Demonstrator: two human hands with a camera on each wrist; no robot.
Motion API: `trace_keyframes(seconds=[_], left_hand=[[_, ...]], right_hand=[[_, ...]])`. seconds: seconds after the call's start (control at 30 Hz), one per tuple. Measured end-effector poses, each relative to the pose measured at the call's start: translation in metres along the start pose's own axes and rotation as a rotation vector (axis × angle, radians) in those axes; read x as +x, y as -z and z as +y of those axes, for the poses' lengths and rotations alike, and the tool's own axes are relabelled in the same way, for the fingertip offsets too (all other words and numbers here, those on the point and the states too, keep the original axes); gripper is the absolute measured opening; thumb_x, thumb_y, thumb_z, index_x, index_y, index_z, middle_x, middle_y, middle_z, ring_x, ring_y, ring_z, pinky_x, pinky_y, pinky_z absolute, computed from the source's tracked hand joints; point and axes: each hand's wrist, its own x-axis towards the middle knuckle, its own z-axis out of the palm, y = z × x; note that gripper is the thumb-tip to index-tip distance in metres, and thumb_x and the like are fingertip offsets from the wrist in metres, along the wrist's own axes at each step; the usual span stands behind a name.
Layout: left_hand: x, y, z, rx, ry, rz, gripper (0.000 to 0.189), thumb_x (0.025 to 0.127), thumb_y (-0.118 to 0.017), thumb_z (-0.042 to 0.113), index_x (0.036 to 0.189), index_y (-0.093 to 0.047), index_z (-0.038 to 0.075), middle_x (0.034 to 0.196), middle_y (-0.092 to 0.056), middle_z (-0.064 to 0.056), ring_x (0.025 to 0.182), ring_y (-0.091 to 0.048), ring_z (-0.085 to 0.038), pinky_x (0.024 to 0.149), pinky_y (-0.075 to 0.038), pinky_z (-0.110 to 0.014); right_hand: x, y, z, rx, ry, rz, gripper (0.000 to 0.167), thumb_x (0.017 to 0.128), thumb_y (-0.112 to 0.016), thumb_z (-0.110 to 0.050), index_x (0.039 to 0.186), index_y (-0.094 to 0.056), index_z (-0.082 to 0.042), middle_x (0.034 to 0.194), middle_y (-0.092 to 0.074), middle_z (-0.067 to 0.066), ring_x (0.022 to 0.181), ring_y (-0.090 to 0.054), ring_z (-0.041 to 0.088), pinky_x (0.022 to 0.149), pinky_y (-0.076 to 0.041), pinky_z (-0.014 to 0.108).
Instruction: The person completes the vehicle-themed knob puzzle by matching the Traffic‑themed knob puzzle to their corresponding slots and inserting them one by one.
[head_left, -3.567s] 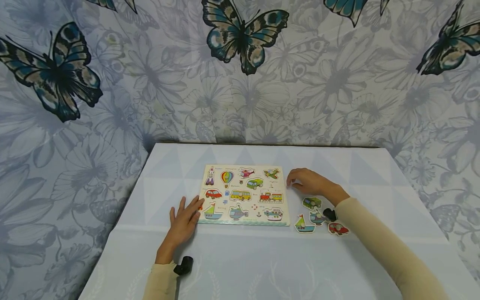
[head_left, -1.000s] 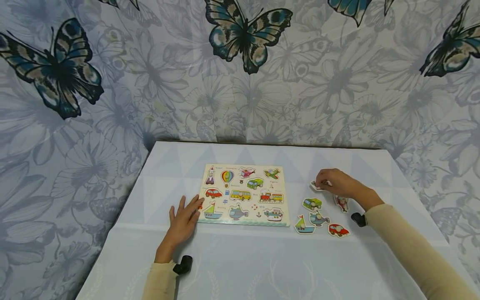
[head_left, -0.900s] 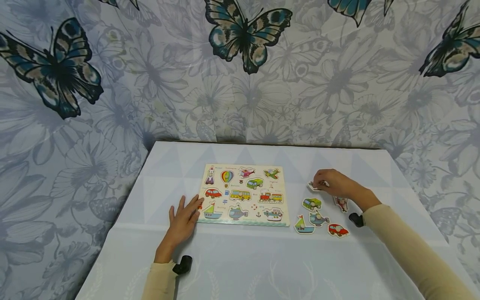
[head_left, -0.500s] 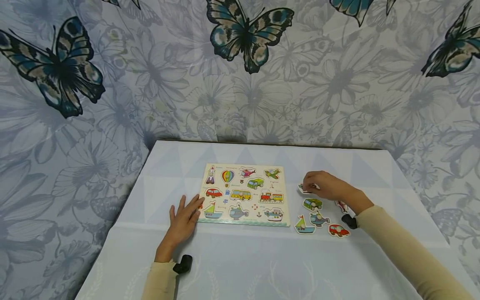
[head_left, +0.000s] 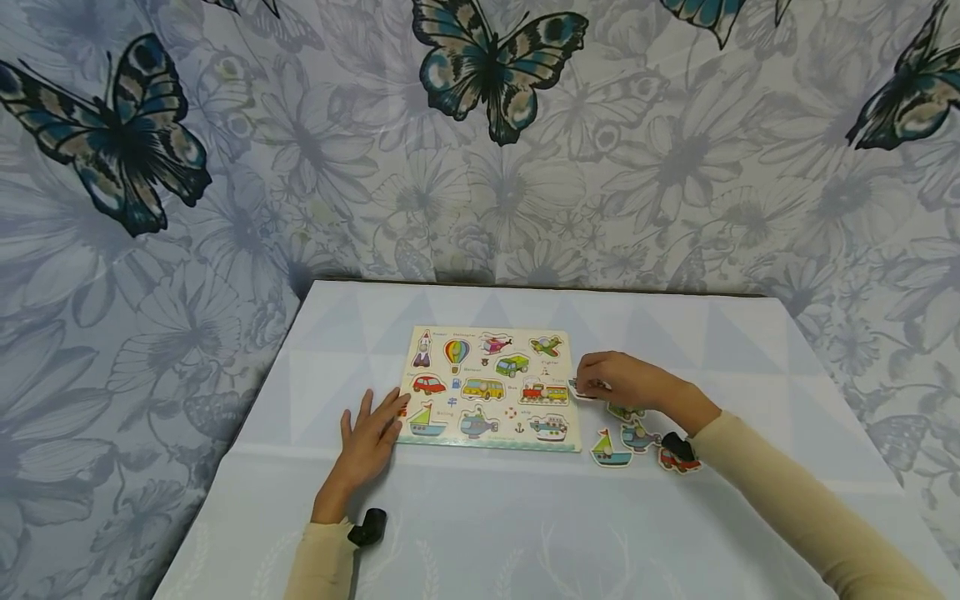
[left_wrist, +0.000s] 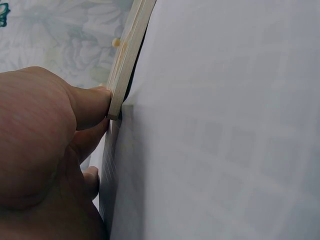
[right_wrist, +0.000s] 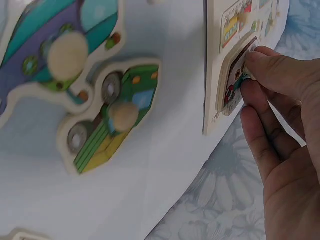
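A cream puzzle board (head_left: 517, 348) printed with vehicle pictures lies on the table. My left hand (head_left: 366, 454) rests at the board's left edge, fingers spread and extended over it. In the left wrist view the thumb touches the board's side (left_wrist: 125, 70). My right hand (head_left: 630, 385) is at the board's right edge and pinches a small puzzle piece (right_wrist: 234, 80) between thumb and fingers. That piece has a dark red band and round spots; the fingers cover part of it. In the right wrist view it stands tilted and overlaps the board.
Loose pieces lie right of the board: a sailboat (head_left: 611, 452), a blue-grey submarine-like piece (head_left: 636, 437), a red car (head_left: 678, 461) and a green truck (right_wrist: 112, 120) with a round knob. The right arm passes over part of them. A butterfly-patterned cloth (head_left: 495, 208) hangs behind the table.
My right hand has moved left with the pinched piece, from beyond the green truck to the board's right edge. It now partly covers the truck. My left hand has stayed in place.
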Motion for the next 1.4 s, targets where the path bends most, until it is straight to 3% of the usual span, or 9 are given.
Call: trace_keyframes(seconds=[0.23, 0.6, 0.93, 1.4], left_hand=[[0.001, 0.001, 0.001, -0.005, -0.003, -0.008, 0.047, 0.104, -0.052, 0.013, 0.150, -0.048, 0.014, 0.161, -0.035, -0.015, 0.152, -0.003, -0.050, 0.113, 0.011, -0.072], [0.001, 0.002, 0.003, -0.016, 0.004, -0.016, 0.046, 0.104, -0.051, 0.013, 0.150, -0.048, 0.014, 0.161, -0.035, -0.015, 0.152, -0.003, -0.050, 0.113, 0.011, -0.071], [0.000, 0.001, 0.003, -0.010, 0.006, -0.012, 0.046, 0.104, -0.051, 0.013, 0.150, -0.048, 0.014, 0.161, -0.035, -0.015, 0.152, -0.003, -0.050, 0.113, 0.011, -0.071], [-0.001, 0.002, 0.003, -0.022, 0.004, -0.011, 0.045, 0.104, -0.051, 0.013, 0.150, -0.048, 0.014, 0.161, -0.035, -0.015, 0.152, -0.003, -0.050, 0.113, 0.011, -0.071]], right_hand=[[0.012, -0.010, -0.018, 0.002, 0.121, 0.030, 0.008, 0.092, -0.072, -0.009, 0.094, -0.075, -0.016, 0.100, -0.067, -0.006, 0.090, -0.062, 0.006, 0.078, -0.055, 0.026], [0.025, -0.026, -0.037, -0.006, 0.225, -0.007, 0.006, 0.093, -0.072, -0.011, 0.094, -0.074, -0.017, 0.101, -0.068, -0.006, 0.092, -0.061, 0.005, 0.080, -0.055, 0.023], [0.028, -0.041, -0.044, 0.017, 0.198, -0.063, 0.007, 0.094, -0.071, -0.013, 0.095, -0.075, -0.018, 0.100, -0.066, -0.008, 0.090, -0.058, 0.002, 0.080, -0.053, 0.020], [0.029, -0.048, -0.044, 0.005, 0.239, -0.059, 0.008, 0.096, -0.068, -0.014, 0.095, -0.075, -0.018, 0.099, -0.067, -0.007, 0.091, -0.060, 0.003, 0.080, -0.053, 0.019]])
